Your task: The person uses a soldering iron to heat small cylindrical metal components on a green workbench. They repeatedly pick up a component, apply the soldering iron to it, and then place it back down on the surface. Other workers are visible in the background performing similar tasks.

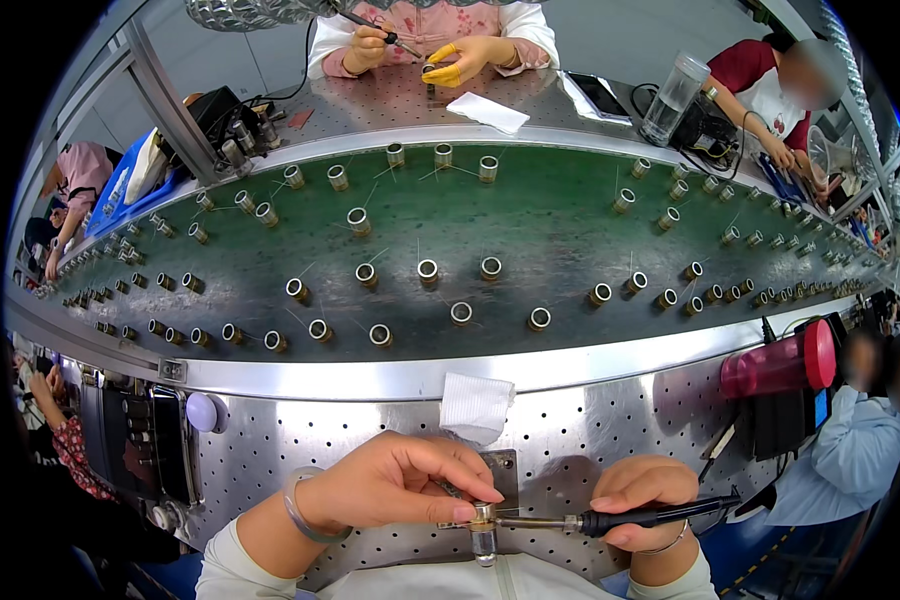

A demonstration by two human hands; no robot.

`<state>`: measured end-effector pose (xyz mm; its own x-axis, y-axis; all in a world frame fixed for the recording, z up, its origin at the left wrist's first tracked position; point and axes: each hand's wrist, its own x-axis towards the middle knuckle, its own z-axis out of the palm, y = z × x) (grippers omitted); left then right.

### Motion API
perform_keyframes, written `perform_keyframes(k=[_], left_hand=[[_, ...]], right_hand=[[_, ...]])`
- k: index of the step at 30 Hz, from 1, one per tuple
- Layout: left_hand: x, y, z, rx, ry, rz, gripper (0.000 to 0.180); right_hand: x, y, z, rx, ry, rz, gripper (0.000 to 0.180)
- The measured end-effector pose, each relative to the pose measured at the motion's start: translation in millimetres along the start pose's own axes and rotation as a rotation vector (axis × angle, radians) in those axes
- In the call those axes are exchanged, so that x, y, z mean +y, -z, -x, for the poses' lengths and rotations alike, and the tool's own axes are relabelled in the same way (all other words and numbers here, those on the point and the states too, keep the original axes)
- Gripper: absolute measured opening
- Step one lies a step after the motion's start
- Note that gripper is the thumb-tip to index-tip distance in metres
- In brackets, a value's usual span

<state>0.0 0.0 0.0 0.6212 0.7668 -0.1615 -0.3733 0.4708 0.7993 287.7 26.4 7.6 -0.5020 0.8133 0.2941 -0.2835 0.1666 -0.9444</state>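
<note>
My left hand [395,485] pinches a small metal cylindrical part [484,530] between thumb and fingers, low in the head view, just over the perforated steel bench [610,420]. My right hand [642,497] grips a black-handled soldering iron [642,518] held level, its metal tip pointing left and touching the part's top. A small grey plate [505,470] lies on the bench behind the part, partly hidden by my left fingers.
A green conveyor belt [530,225] carries several metal coil parts with thin wires. A folded white cloth [475,405] lies at its near edge. A pink bottle [778,365] lies at right. Other people work opposite and at both sides.
</note>
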Motion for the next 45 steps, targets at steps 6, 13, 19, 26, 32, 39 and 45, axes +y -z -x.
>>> perform_keyframes(k=[6, 13, 19, 26, 32, 39, 45], left_hand=[[0.1, -1.0, -1.0, 0.004, 0.002, -0.005, 0.028], [-1.7, -2.2, -3.1, 0.001, -0.003, 0.005, 0.027], [1.9, -5.3, -2.6, -0.009, -0.008, -0.017, 0.029], [2.8, -12.2, -3.3, 0.025, 0.004, -0.055, 0.031], [-1.5, -6.6, -8.3, -0.012, 0.032, -0.011, 0.031], [5.2, -4.8, -5.5, 0.099, -0.019, -0.041, 0.029], [68.8, 96.2, 19.2, 1.052, -0.397, -0.938, 0.023]], right_hand=[[0.9, 0.2, -1.0, -0.017, 0.025, -0.007, 0.025], [-2.3, 2.4, -5.1, -0.052, 0.069, 0.051, 0.025], [-4.1, 4.1, -4.6, -0.059, 0.075, 0.082, 0.025], [-6.7, 7.2, -4.3, -0.082, 0.073, 0.126, 0.025], [-1.3, 15.5, 4.0, -0.004, 0.092, 0.024, 0.024], [1.4, 14.2, 2.6, 0.021, 0.08, 0.023, 0.023], [9.8, 15.2, 12.0, 0.149, 0.083, 0.03, 0.026]])
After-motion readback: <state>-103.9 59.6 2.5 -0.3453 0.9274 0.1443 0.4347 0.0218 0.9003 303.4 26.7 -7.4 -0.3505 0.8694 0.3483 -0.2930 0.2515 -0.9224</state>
